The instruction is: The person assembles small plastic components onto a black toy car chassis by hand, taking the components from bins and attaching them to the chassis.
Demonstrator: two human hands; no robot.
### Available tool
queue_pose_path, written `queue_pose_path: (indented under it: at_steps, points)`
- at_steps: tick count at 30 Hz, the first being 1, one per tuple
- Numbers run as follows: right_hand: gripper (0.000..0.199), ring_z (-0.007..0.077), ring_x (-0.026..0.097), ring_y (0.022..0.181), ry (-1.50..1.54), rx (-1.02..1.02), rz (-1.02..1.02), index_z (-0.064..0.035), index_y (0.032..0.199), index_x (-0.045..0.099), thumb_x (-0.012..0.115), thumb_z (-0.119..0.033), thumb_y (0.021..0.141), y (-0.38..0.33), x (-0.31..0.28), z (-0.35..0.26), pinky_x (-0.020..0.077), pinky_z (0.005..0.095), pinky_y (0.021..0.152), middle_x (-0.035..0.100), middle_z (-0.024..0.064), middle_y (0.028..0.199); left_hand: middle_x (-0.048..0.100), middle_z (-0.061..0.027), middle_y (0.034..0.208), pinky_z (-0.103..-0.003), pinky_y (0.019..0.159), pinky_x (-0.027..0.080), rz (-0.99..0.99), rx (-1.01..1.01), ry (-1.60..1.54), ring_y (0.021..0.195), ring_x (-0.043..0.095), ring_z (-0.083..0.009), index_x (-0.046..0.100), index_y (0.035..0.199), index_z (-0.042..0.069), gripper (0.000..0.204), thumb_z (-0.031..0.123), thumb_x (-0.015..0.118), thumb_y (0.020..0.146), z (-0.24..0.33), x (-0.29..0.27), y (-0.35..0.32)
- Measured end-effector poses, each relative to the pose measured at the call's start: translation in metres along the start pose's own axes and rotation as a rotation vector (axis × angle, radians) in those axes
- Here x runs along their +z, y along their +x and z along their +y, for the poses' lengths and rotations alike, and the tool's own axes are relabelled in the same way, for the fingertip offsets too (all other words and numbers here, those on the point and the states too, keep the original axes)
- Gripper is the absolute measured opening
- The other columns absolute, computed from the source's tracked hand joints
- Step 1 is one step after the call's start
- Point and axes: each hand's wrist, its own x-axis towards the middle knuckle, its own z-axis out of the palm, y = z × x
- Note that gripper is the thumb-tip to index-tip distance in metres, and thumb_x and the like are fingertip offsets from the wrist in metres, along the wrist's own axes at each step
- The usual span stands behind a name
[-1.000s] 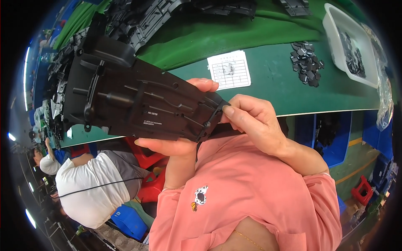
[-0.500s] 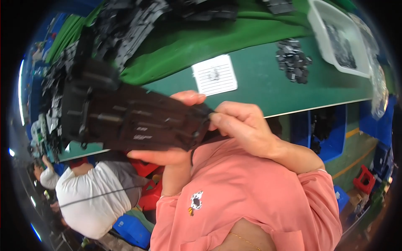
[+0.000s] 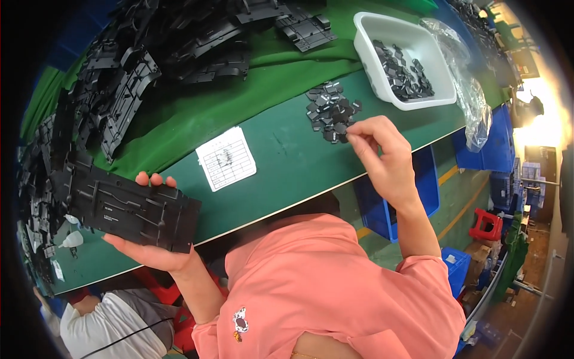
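Note:
My left hand (image 3: 156,256) grips a long black moulded plastic panel (image 3: 128,206), thumb along its near edge and fingertips over its far edge. The panel's ribbed face is toward me, and its left end overlaps other black parts. Out to the right, my right hand (image 3: 387,158) reaches to a pile of small black plastic pieces (image 3: 329,110) on the green table (image 3: 287,164). Thumb and forefinger are pinched on a small black plastic piece at the pile's near right edge, partly hidden by the fingertips.
Beyond the pile stands a white tub (image 3: 405,106) with more small pieces, beside clear plastic wrap (image 3: 475,113). A printed sheet (image 3: 209,170) lies mid-table. Many black panels (image 3: 131,90) are heaped on green cloth (image 3: 173,128). A person in a white top (image 3: 113,335) is at lower left.
My right hand has left the panel's right end and moved right to the pile. The panel, in my left hand, has moved left and down in view; the view has turned rightward.

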Motion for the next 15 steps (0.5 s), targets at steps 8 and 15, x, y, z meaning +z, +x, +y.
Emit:
queue_pose_path:
  at_steps: [8, 15]
  points:
    - [0.023, 0.0149, 0.053, 0.068, -0.142, -0.026, -0.100, -0.0011, 0.098, 0.063, 0.067, 0.002, 0.076, 0.007, 0.006, 0.022, 0.0452, 0.0254, 0.062, 0.056, 0.0077, 0.090, 0.048, -0.0237, 0.124, -0.050, 0.096, 0.039, 0.069, -0.074, 0.017, 0.109, 0.051, -0.0341, 0.028, 0.140, 0.008, 0.077, 0.063, 0.039, 0.087, -0.002, 0.001, -0.002]
    - [0.022, 0.0131, 0.052, 0.066, -0.112, 0.078, -0.166, -0.0004, 0.097, 0.063, 0.066, 0.002, 0.076, 0.014, 0.001, 0.015, 0.0434, 0.0247, 0.061, 0.056, 0.0062, 0.084, 0.048, -0.0242, 0.124, -0.049, 0.095, 0.040, 0.117, -0.091, 0.008, 0.108, 0.051, -0.0355, 0.030, 0.138, 0.005, 0.079, 0.064, 0.038, 0.087, -0.003, 0.002, -0.007]
